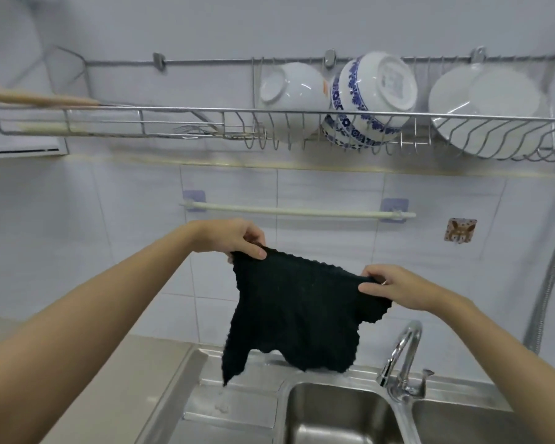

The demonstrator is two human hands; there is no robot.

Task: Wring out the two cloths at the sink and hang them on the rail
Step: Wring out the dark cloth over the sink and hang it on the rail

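Holding one black cloth [297,312] spread by its top corners, we pinch it shut in the left hand [237,237] and right hand [388,285], below the white rail [297,212] and above the sink [340,411]. Nothing hangs on the rail yet; we judge hanging comes next. No second cloth is in view.

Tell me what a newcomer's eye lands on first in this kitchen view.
First, the black cloth stretched out mid-frame above the sink, its top edge pinched by the left hand and the right hand. Just behind it, the white rail on the tiled wall is bare. Higher up, a blue-and-white bowl stands out among plain white dishes in the wire rack.
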